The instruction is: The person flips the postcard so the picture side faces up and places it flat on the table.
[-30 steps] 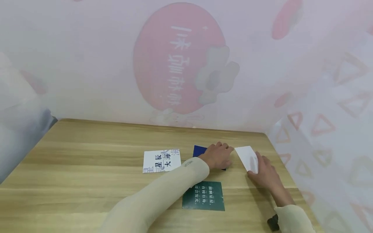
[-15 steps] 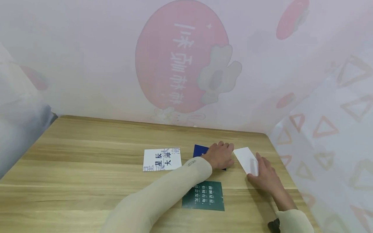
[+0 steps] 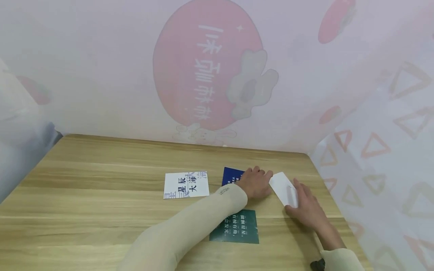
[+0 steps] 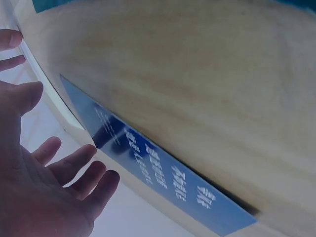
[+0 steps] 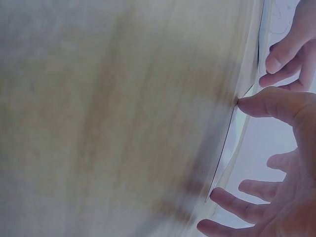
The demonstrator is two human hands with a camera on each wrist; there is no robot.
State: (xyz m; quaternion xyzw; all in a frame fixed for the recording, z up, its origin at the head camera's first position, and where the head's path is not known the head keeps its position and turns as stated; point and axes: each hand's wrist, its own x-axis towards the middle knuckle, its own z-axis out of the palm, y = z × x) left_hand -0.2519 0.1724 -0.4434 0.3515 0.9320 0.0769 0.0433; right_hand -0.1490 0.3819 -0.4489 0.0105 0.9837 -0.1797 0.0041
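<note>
My left hand (image 3: 255, 183) hovers over a dark blue card (image 3: 231, 176) with pale writing and hides part of it. In the left wrist view its fingers are spread beside the blue card (image 4: 163, 163), holding nothing. To the right, a plain white card (image 3: 282, 188) lies slanted on the table. My right hand (image 3: 305, 205) grips this card by its edges, thumb at the near corner and fingers on the far side. In the right wrist view, thumb and fingertip meet the white card (image 5: 232, 143) at two corners. The left fingertips are close to its left corner; contact is unclear.
A green card (image 3: 242, 227) with white writing lies nearer, partly under the left sleeve (image 3: 193, 226). A white printed card (image 3: 186, 185) lies to the left on the wooden table (image 3: 101, 188). Patterned fabric (image 3: 118, 67) hangs behind. A black object (image 3: 317, 264) shows by the right cuff.
The white card has shifted slightly left, nearer the left hand, with the right hand moving along with it. The left hand stays over the blue card. The head view has shifted slightly.
</note>
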